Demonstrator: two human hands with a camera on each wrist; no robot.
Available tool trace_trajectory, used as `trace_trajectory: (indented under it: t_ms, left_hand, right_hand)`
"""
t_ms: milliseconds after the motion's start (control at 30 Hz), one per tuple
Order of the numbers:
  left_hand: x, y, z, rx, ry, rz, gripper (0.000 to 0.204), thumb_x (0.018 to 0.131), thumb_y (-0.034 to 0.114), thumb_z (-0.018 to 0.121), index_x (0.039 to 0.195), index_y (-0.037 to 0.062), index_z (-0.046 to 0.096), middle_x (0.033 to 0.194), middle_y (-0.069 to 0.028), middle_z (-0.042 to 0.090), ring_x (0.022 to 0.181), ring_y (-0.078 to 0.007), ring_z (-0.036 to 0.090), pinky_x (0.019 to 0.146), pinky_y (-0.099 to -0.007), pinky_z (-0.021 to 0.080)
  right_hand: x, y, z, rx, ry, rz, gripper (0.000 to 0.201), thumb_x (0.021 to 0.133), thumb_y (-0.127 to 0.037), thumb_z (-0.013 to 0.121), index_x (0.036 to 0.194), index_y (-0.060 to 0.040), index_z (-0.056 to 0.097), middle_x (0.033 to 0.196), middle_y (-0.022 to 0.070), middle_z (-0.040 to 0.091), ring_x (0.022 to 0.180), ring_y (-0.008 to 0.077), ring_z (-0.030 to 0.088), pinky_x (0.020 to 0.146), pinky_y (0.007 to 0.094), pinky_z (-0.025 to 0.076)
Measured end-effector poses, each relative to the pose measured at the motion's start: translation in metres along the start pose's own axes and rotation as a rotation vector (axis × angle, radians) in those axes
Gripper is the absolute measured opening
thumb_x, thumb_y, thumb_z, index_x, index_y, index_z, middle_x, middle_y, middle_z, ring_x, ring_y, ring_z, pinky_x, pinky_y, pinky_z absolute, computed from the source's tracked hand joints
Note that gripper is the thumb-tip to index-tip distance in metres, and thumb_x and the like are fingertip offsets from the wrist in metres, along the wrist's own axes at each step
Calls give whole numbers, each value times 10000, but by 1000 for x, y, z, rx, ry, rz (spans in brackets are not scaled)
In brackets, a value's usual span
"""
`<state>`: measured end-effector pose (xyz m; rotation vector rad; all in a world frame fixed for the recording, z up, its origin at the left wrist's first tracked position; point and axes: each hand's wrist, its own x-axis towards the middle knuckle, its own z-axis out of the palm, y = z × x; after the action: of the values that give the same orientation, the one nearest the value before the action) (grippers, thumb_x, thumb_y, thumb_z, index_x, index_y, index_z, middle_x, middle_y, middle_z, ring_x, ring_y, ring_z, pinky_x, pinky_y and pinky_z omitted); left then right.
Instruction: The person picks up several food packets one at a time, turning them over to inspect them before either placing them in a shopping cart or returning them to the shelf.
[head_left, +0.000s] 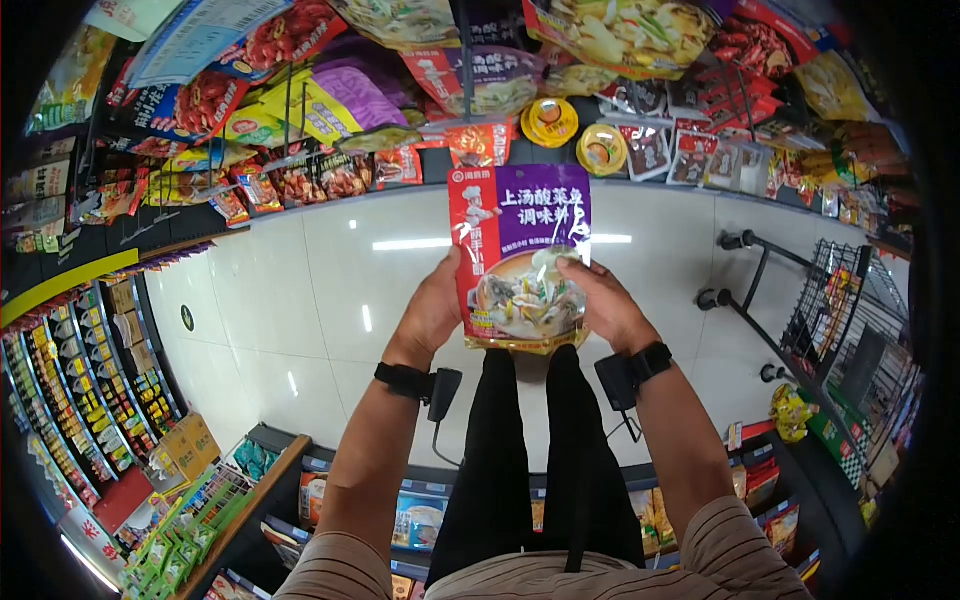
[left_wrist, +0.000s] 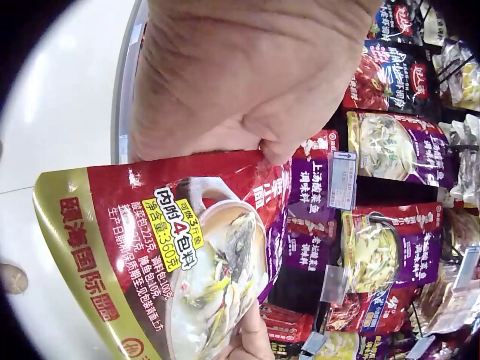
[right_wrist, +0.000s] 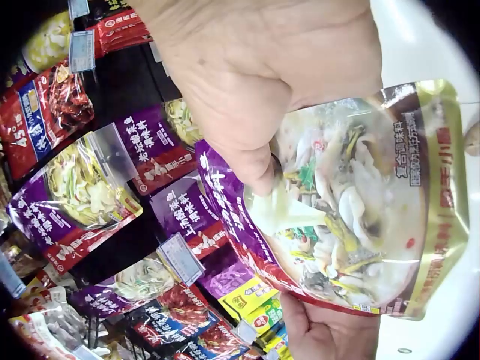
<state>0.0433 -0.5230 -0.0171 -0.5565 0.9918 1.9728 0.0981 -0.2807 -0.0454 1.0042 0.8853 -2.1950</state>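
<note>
A red and purple seasoning pouch (head_left: 530, 215) with a fish dish pictured on it is held upright in front of the body in the head view. The left hand (head_left: 436, 303) grips its left edge, thumb on the front. On the right edge the right hand (head_left: 612, 300) pinches it, its thumb over the picture. In the left wrist view the left hand (left_wrist: 251, 75) is at the pouch's (left_wrist: 142, 247) side, with fingertips of the other hand below. The right wrist view shows the right hand's (right_wrist: 277, 75) thumb pressed on the pouch (right_wrist: 360, 202); its other fingers are hidden behind.
Hanging packets (head_left: 330, 95) and a shelf edge (head_left: 660, 197) run across the top. Two round yellow tubs (head_left: 601, 149) sit there. A black wheeled rack (head_left: 762, 275) stands at right, with shelves (head_left: 95, 375) at left. Similar purple pouches (left_wrist: 394, 251) hang in the left wrist view.
</note>
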Motion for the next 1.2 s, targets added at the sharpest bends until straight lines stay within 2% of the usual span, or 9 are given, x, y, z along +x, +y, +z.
trace_trajectory:
  t_ms: [100, 233, 333, 633, 933, 1033, 1067, 1167, 1200]
  left_hand:
    - [1, 2, -1, 14, 13, 15, 561, 1065, 434, 339, 1480, 56, 334, 1437, -106, 504, 1284, -209, 522, 1055, -392, 437]
    - [5, 3, -7, -16, 57, 25, 540, 1074, 394, 327, 1448, 7, 366, 1397, -151, 528, 1244, -236, 554, 1027, -395, 469]
    - [7, 6, -15, -8, 15, 30, 563, 1065, 434, 339, 1471, 44, 348, 1433, -114, 507, 1278, -212, 526, 1048, -392, 444]
    - [12, 17, -33, 8, 46, 64, 551, 1071, 424, 322, 1450, 28, 371, 1398, -123, 536, 1242, -215, 553, 1026, -393, 456]
    - [23, 17, -41, 31, 127, 54, 542, 1069, 417, 340, 1415, 6, 412, 1371, -131, 556, 1229, -213, 564, 1031, -390, 451]
    - [19, 19, -32, 30, 67, 120, 551, 1064, 422, 363, 1409, -5, 416, 1372, -135, 555, 1241, -213, 556, 1039, -391, 446]
    - [15, 20, -25, -27, 55, 159, 488, 1046, 365, 449, 1360, -9, 476, 1308, -125, 594, 1173, -207, 593, 1005, -366, 475]
    - [16, 16, -29, 43, 94, 142, 487, 1045, 358, 453, 1365, -8, 474, 1308, -125, 594, 1175, -205, 592, 1005, -366, 476]
    - [16, 16, -29, 113, 86, 156, 584, 1044, 440, 422, 1391, -29, 428, 1349, -153, 566, 1211, -227, 581, 1013, -386, 472]
  right_hand:
    - [3, -3, 2, -56, 39, -1, 292, 936, -258, 683, 1158, -74, 635, 1128, 36, 665, 1059, 177, 631, 940, 376, 492]
    - [2, -7, 10, -53, 22, -13, 266, 928, -251, 694, 1130, -86, 643, 1114, 27, 662, 1060, 176, 625, 935, 376, 495]
    - [6, -10, 18, -67, 34, -15, 251, 926, -242, 697, 1120, -90, 650, 1101, 18, 662, 1060, 163, 615, 941, 364, 486]
    - [30, -4, 28, -87, 1, -82, 244, 921, -250, 706, 1095, -84, 661, 1072, 7, 663, 1021, 138, 604, 931, 329, 471]
    - [41, 0, 25, -95, -2, -58, 303, 930, -233, 690, 1170, -56, 636, 1112, 24, 667, 1045, 134, 611, 953, 307, 465]
    - [33, -4, 31, -141, 30, -117, 323, 935, -233, 683, 1192, -49, 619, 1115, 37, 662, 1055, 137, 604, 960, 314, 461]
    - [26, -6, 38, -157, 85, -148, 355, 928, -243, 693, 1210, -45, 604, 1129, 41, 654, 1063, 139, 601, 965, 314, 457]
    - [26, -9, 31, -183, 19, -69, 617, 868, -303, 764, 1321, -4, 471, 1262, 57, 557, 1205, 168, 500, 1040, 328, 380]
    - [24, -8, 32, -159, 56, -68, 534, 886, -286, 747, 1286, -12, 522, 1209, 51, 599, 1171, 164, 539, 1023, 335, 408]
